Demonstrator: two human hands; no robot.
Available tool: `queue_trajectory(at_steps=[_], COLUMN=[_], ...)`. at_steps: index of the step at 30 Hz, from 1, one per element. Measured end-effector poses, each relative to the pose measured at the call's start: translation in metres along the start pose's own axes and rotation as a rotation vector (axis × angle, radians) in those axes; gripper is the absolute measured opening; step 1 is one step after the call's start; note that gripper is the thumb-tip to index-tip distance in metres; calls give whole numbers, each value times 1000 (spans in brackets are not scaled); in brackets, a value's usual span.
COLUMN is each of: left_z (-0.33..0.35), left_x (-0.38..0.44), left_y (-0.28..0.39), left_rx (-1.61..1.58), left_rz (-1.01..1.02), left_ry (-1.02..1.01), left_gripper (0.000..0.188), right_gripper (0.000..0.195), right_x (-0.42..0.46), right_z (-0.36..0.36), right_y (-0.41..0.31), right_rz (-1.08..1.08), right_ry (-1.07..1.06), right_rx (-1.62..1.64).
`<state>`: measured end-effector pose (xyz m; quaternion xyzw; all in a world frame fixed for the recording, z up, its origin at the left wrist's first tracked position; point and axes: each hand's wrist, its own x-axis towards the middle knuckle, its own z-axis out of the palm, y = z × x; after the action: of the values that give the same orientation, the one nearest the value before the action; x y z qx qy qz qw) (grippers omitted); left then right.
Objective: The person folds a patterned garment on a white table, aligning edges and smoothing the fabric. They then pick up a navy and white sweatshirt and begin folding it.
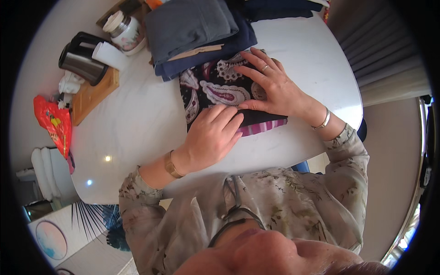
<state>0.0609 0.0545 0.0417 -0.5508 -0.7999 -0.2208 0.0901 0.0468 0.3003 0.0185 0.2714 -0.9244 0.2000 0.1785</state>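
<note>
A folded black garment [225, 94] with a white and magenta paisley print lies on the white table before me. A plain black strip shows along its near side. Below that, a pink and white striped fabric edge [263, 128] sticks out. My right hand [275, 82] rests palm down on the garment's right part, its fingers spread over the print. Next to its thumb, my left hand [213, 135] lies with bent fingers on the near left part of the garment. The left thumb is hidden, so I cannot tell whether cloth is pinched there.
Beyond the garment stands a pile of folded grey and navy clothes [192, 31], with dark clothes [280, 9] behind it. At the left are an electric kettle [82, 60], a floral jar [125, 34], a wooden tray [96, 96] and a red packet [55, 120]. A grey curtain [378, 44] hangs right.
</note>
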Motion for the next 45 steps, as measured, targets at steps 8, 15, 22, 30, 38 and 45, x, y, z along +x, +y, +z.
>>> queue_trajectory(at_steps=[8,15,22,30,38,45], left_z=[9,9,5,-9,-18,-25], left_x=[-6,-10,-16,-39,-44,-45], left_y=[-4,2,1,-5,-4,0], left_rx=[-32,11,13,172,126,127], left_rz=[27,130,89,-69,-129,-145], left_ry=[37,167,138,168,130,-76], left_gripper=[16,22,26,28,28,20], right_gripper=[60,33,27,26,27,31], right_x=[2,3,-2,-7,-4,-6], right_z=[-2,-12,-6,-10,-21,-27], right_y=[-3,-15,-20,-20,-19,-21], right_rz=[-107,-547,-662,-706,-744,-734], right_ry=[45,65,90,118,157,27], right_rx=[22,269,190,65,118,176])
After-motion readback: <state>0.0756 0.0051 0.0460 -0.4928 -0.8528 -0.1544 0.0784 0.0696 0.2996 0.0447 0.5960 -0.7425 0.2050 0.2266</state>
